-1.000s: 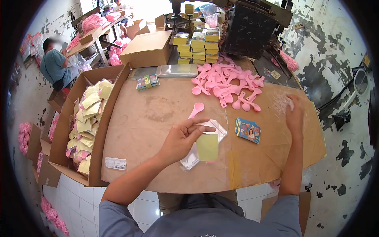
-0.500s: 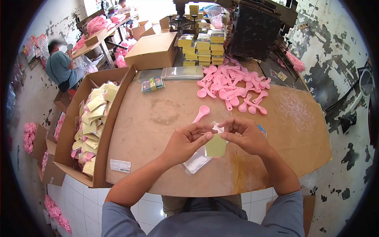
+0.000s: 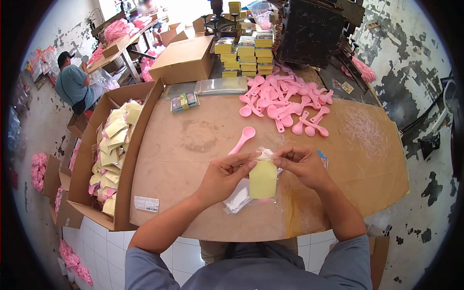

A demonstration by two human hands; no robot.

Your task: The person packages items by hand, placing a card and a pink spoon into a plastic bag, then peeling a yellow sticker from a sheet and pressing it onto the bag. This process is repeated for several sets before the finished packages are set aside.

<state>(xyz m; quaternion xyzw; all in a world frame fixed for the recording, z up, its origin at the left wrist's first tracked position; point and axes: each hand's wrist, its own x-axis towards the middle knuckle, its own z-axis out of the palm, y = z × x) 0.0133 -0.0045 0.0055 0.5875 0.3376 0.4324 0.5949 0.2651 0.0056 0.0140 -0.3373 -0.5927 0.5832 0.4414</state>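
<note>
A pale yellow card [image 3: 263, 181] hangs upright between my hands, with crumpled clear plastic [image 3: 265, 153] gathered above its top edge. My left hand [image 3: 231, 173] pinches the upper left corner between thumb and fingertips. On the other side, the thumb and fingers of my right hand [image 3: 300, 166] close on the upper right corner and the plastic. Below and behind the card lie flat clear plastic bags [image 3: 237, 199]. Beyond my left hand rests one pink measuring spoon [image 3: 244, 138]. Part of a blue printed card [image 3: 323, 158] shows past my right hand.
A heap of pink spoons [image 3: 285, 99] covers the table's back. Thin clear strips [image 3: 367, 130] lie to the right. A banded card bundle [image 3: 184, 102] sits back left. An open carton [image 3: 140, 159] of packed yellow cards stands left; yellow stacks [image 3: 246, 53] stand behind. A person [image 3: 75, 82] sits far left.
The yellow card has gone from tilted to facing me more fully and hangs a little lower. My fingers have shifted slightly along its top edge, and more gathered plastic shows.
</note>
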